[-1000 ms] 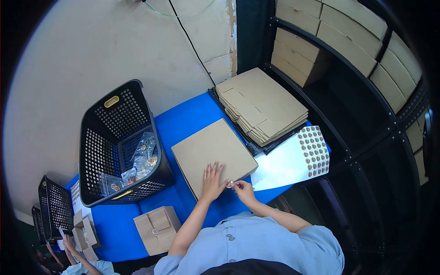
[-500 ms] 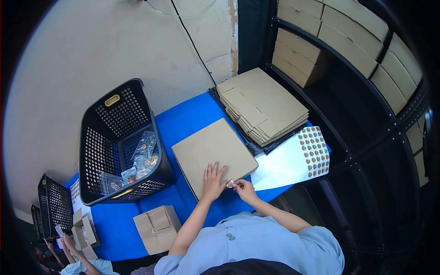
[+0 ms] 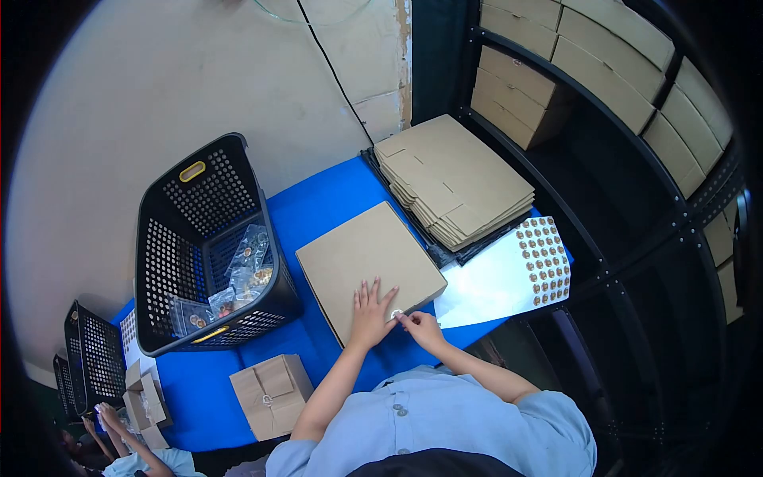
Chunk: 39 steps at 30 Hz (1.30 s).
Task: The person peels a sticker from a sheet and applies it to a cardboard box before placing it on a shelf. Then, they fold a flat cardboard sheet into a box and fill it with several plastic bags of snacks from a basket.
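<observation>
A closed cardboard box [image 3: 362, 262] lies on the blue table in front of me. My left hand [image 3: 370, 316] rests flat on its lid near the front edge, fingers spread, the thumb reaching toward a small round sticker [image 3: 396, 315]. The fingers of my right hand [image 3: 421, 329] are pinched on that sticker at the box's front edge. To the right, a white sticker sheet [image 3: 485, 290] carries rows of round brown stickers on its right part.
Flattened cardboard boxes [image 3: 457, 179] are stacked behind. A black basket [image 3: 207, 238] with small plastic bags [image 3: 250, 250] stands left, near a smaller carton [image 3: 272, 396]. Shelves [image 3: 588, 187] with boxes [image 3: 513, 95] rise at the right. At far left, another person's hands [image 3: 110, 417] work beside an open box [image 3: 145, 401].
My right fingers have come down slightly with the sticker, which now sits closer against the box edge. My left hand stays on the lid. The other person's hands have shifted a little.
</observation>
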### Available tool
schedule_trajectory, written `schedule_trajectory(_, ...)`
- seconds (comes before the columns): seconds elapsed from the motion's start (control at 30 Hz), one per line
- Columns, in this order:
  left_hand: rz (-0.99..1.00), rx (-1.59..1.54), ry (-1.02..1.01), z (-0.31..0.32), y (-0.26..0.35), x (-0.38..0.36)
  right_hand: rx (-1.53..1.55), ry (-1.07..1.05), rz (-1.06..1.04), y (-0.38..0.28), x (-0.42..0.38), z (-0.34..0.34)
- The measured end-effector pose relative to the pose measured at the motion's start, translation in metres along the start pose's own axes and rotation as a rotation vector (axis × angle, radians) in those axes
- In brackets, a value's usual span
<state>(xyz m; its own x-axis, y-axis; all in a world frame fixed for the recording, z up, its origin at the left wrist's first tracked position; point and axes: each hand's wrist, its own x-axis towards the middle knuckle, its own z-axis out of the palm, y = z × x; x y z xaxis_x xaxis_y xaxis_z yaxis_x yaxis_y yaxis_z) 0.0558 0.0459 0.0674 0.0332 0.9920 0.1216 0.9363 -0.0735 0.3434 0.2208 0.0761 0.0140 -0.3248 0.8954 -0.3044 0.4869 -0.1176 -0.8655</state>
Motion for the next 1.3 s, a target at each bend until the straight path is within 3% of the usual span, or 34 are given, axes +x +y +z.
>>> schedule_trajectory(0.23,0.0,-0.005,-0.016,0.001,-0.001,0.0,0.174,-0.122,0.092,-0.002,0.015,0.006)
schedule_trajectory(0.43,0.002,-0.006,-0.01,0.002,-0.001,0.0,0.379,-0.413,0.131,0.005,0.034,-0.014)
schedule_trajectory(0.53,0.007,-0.007,0.022,0.003,-0.001,-0.001,0.323,-0.46,0.087,0.002,0.04,-0.019)
schedule_trajectory(0.63,-0.001,0.027,-0.007,0.002,-0.001,-0.001,0.129,-0.345,0.045,-0.01,0.033,-0.015)
schedule_trajectory(0.7,-0.002,0.018,0.001,0.0,0.0,-0.001,-0.281,-0.235,-0.054,-0.021,0.024,-0.013)
schedule_trajectory(0.77,0.0,0.012,0.009,-0.003,0.001,-0.001,-0.232,-0.262,-0.075,-0.012,0.034,-0.012)
schedule_trajectory(0.83,-0.012,-0.023,0.009,-0.002,0.0,-0.002,0.069,-0.46,0.058,-0.015,0.036,-0.017)
schedule_trajectory(1.03,0.024,-0.167,0.019,0.0,-0.005,-0.009,0.09,-0.697,0.386,-0.034,0.033,-0.069)
schedule_trajectory(1.07,0.03,-0.164,0.025,-0.002,-0.008,-0.014,0.071,-0.555,0.373,-0.026,0.036,-0.075)
schedule_trajectory(1.1,-0.008,-0.268,0.085,-0.002,-0.012,-0.022,0.069,-0.548,0.365,-0.016,0.044,-0.084)
schedule_trajectory(1.17,-0.036,-0.372,0.15,-0.003,-0.021,-0.038,-0.177,-0.113,0.213,0.004,0.061,-0.1)
schedule_trajectory(1.2,-0.209,-0.268,0.304,-0.006,-0.025,-0.051,-0.307,0.033,0.242,-0.018,0.052,-0.109)
schedule_trajectory(1.23,-0.385,-0.161,0.456,-0.007,-0.029,-0.06,-0.306,0.037,0.241,-0.022,0.051,-0.108)
schedule_trajectory(1.3,-0.49,-0.346,0.463,-0.001,-0.043,-0.068,-0.391,0.333,0.002,-0.026,0.048,-0.102)
